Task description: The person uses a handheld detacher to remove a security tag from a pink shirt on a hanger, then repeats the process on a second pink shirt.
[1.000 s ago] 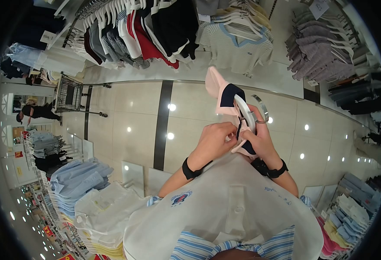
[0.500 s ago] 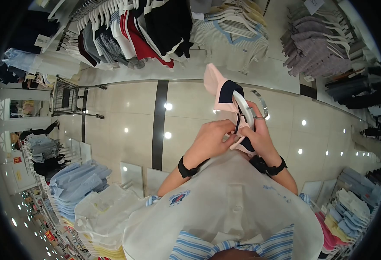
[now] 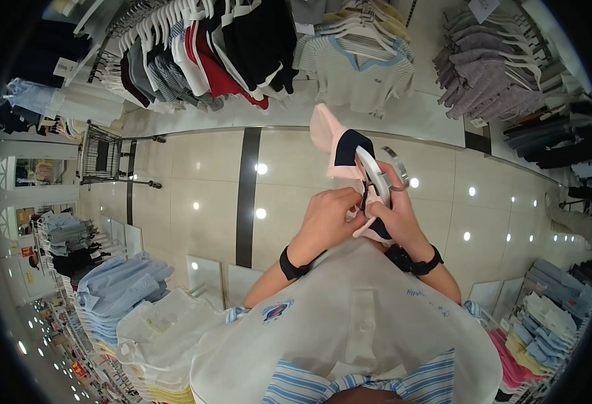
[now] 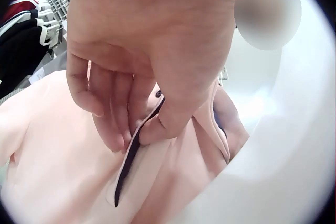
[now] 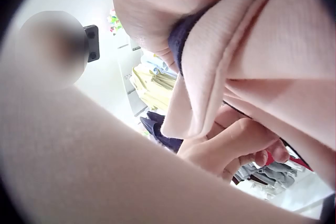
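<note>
- The pink garment is at two o'clock from the head view's centre, between both hands, around a white hanger.
- The left hand has its grip together, thumb and fingers pinching the navy-lined placket edge; a small dark button shows at one o'clock from that edge's lower end.
- The right hand, at three o'clock from the left, has its grip clamped on the garment beside the hanger.
- Good handling, I judge, means steadying the cloth with the right hand while the left works lightly at the edge.
- Keep the pinch close to the button; pulling hard could crease the placket or drag the neckline off the hanger.
</note>
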